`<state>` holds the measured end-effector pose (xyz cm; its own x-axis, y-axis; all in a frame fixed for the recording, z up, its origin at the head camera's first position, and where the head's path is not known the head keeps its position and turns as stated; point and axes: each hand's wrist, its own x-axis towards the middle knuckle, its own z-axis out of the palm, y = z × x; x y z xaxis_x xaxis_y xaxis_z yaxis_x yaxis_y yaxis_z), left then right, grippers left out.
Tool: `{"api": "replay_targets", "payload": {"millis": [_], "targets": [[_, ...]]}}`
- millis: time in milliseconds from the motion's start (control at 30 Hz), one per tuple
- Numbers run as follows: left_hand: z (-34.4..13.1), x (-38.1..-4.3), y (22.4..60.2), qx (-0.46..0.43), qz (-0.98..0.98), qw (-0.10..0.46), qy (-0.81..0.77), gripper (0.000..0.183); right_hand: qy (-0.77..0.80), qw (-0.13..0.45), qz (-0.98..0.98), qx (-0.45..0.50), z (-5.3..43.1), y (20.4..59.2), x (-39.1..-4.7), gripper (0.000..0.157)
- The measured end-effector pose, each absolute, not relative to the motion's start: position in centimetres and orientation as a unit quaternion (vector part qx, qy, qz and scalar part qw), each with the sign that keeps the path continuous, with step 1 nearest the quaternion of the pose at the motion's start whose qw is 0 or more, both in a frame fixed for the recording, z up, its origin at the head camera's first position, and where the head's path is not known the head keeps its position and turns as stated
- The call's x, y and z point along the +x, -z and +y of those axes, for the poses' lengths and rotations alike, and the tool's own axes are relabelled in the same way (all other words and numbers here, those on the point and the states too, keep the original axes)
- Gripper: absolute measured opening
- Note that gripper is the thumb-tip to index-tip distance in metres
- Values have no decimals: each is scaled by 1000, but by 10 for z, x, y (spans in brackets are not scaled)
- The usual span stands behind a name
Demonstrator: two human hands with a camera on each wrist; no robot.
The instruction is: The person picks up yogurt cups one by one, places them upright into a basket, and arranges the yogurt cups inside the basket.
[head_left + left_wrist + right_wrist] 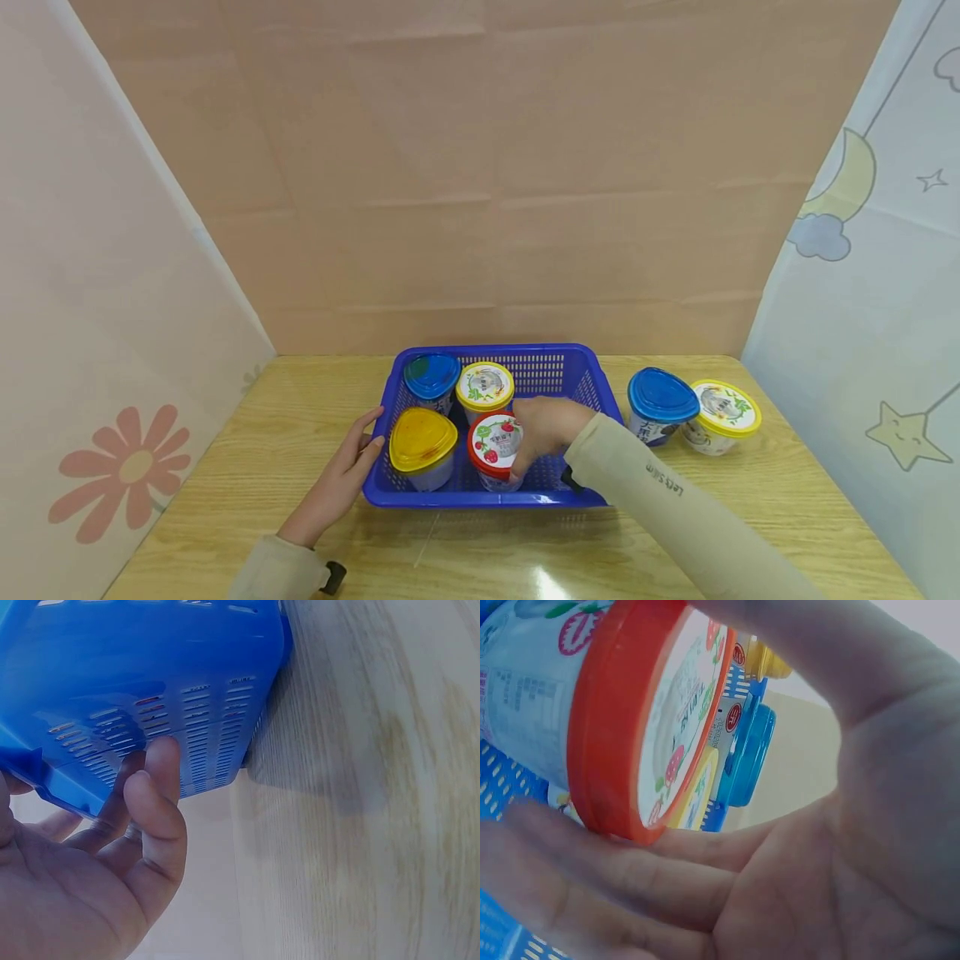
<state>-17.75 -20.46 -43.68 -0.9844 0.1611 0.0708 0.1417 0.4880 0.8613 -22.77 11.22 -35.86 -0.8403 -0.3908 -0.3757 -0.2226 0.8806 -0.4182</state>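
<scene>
In the head view, my right hand [551, 425] reaches into the blue plastic basket [487, 500] and holds a round tub with a red-rimmed strawberry lid [497, 442]. The right wrist view has the thumb on one side of the red lid rim [611, 720] and the fingers on the other. My left hand [341, 475] grips the basket's left rim, with some curled fingers [161, 817] against the outside of its slotted wall. Beside the red-lidded tub are a yellow triangular-lidded tub [423, 442], a blue-lidded tub [432, 375] and a round yellow-rimmed tub [485, 385].
Right of the basket, a blue triangular-lidded tub [660, 400] and a round yellow-rimmed tub [723, 412] stand side by side on the wooden table [420, 567]. A brown paper-like backdrop [480, 208] rises behind, with printed panels at both sides.
</scene>
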Motion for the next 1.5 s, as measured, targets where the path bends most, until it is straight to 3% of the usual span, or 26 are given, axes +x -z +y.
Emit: {"api": "replay_targets", "payload": {"millis": [133, 333, 867, 1033, 1133, 1333, 1500], "targets": [[-205, -178, 437, 86, 860, 14, -502, 48, 150, 214, 952, -161, 110, 356, -223, 62], [-205, -178, 436, 83, 859, 17, -505, 47, 133, 191, 954, -188, 107, 353, -220, 57], [-205, -178, 434, 82, 859, 24, -505, 47, 152, 192, 949, -200, 108, 350, -224, 60], [-205, -178, 434, 79, 860, 24, -504, 47, 157, 186, 953, -182, 121, 346, -221, 79], [-206, -178, 434, 79, 861, 23, -502, 47, 172, 173, 955, -171, 133, 341, -221, 87], [-207, -177, 434, 81, 860, 21, -503, 48, 212, 143, 955, -147, 164, 327, -216, 82], [-206, -178, 435, 83, 858, 20, -506, 48, 242, 85, 958, -125, 201, 324, -207, 79]]}}
